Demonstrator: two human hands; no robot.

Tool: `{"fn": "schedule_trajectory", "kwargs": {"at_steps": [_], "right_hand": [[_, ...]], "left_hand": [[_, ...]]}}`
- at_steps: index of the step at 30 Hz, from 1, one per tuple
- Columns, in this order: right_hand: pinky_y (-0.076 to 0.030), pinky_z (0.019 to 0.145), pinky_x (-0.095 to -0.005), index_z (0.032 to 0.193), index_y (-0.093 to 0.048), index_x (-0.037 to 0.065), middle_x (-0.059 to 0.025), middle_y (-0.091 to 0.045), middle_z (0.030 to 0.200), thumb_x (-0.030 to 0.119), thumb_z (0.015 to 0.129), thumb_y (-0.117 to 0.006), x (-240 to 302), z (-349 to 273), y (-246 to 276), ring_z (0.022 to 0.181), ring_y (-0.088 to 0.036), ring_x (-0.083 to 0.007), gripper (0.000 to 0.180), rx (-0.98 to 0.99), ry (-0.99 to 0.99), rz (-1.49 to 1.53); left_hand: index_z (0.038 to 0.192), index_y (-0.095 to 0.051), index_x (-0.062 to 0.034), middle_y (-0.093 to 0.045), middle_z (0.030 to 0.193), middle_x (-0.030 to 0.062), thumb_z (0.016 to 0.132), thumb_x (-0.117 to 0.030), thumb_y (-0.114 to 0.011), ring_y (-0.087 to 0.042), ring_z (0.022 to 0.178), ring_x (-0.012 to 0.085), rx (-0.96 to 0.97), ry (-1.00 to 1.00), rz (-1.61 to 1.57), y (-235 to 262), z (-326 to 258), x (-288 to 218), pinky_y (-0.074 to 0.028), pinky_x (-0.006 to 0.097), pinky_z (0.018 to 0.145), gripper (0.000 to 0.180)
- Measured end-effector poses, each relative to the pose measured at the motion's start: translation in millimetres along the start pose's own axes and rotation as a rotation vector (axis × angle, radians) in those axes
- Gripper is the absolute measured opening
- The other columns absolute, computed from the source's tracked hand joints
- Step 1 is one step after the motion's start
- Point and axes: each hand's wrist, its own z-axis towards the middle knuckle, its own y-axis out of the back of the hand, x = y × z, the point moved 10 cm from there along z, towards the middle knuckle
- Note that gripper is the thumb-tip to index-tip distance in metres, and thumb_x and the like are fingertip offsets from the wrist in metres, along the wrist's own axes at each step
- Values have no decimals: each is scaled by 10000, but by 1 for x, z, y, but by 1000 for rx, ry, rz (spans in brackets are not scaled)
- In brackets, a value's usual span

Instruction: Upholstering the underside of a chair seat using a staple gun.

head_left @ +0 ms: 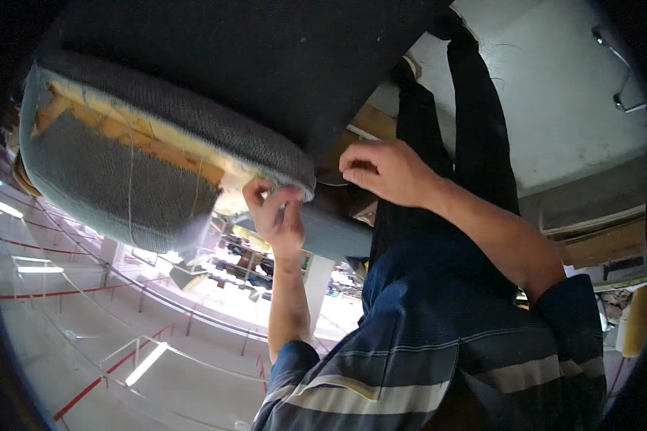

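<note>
Grey woven fabric wrapped the edge of a big upholstered cushion [158, 144], which hung overhead and filled the upper left of the view, its bare wooden frame [129, 136] showing where the cover was not yet pulled over. The left hand [277, 215] was pinched closed on the fabric edge [295, 179] at the cushion's corner, thumb and fingertips nipping the loose hem. The right hand [384, 172] was curled with its fingers bent, resting just beside that corner against the dark underside [266, 65]; I could not tell whether it held anything.

The cloth looked soft and pliable, coarse enough not to slip, and likely to stretch a little when tugged. The piece as a whole seemed heavy and stiff because of the wood inside. The hem near the corner looked like the sensible place for a grip, close to the frame. A loose thread [131, 187] hung down across the cover. The person's dark trousers [474, 122] and striped shirt [424, 352] filled the right.
</note>
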Motion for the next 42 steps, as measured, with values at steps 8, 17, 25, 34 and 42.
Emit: {"fn": "schedule_trajectory", "kwargs": {"at_steps": [8, 17, 25, 34, 42], "right_hand": [[-545, 676, -362, 931, -686, 66, -72, -709, 860, 180, 850, -764, 16, -5, -35, 758, -708, -251, 160, -52, 131, 31], [-549, 579, -329, 845, -668, 59, -88, -696, 772, 160, 806, -792, 21, -12, -52, 669, -712, -225, 164, -271, 26, 6], [-529, 572, -363, 824, -644, 62, -85, -655, 733, 125, 794, -752, 20, -23, -36, 634, -679, -230, 129, -378, 158, -21], [-547, 825, -412, 1006, -679, 61, -111, -696, 992, 94, 874, -687, 87, -9, 71, 974, -683, -313, 136, -490, 265, -342], [-409, 1090, -422, 1329, -601, 83, -126, -604, 1338, 213, 967, -550, 271, 127, 192, 1267, -535, -330, 389, -487, 771, -1653]], "left_hand": [[931, -711, -57, -541, 1143, 99, 762, -11, -775, -506, 1079, 252, 64, -6, -3, 2, -10, 2, -349, 371, 991, 186], [986, -734, -81, -546, 1168, 101, 796, -31, -797, -510, 1078, 253, 43, -15, -91, 4, -12, 14, -364, 376, 981, 206], [916, -751, -117, -527, 1060, 100, 773, -75, -836, -515, 1010, 266, -7, -99, -9, -7, -18, 0, -402, 352, 860, 171], [945, -765, -80, -540, 1111, 110, 703, 18, -829, -532, 1012, 255, -88, -102, -53, -5, -11, -6, -421, 335, 888, 269], [958, -791, -188, -583, 1093, 77, 719, -136, -829, -544, 993, 275, -273, -155, -110, -1, -3, -5, -423, 381, 865, 247]]}}
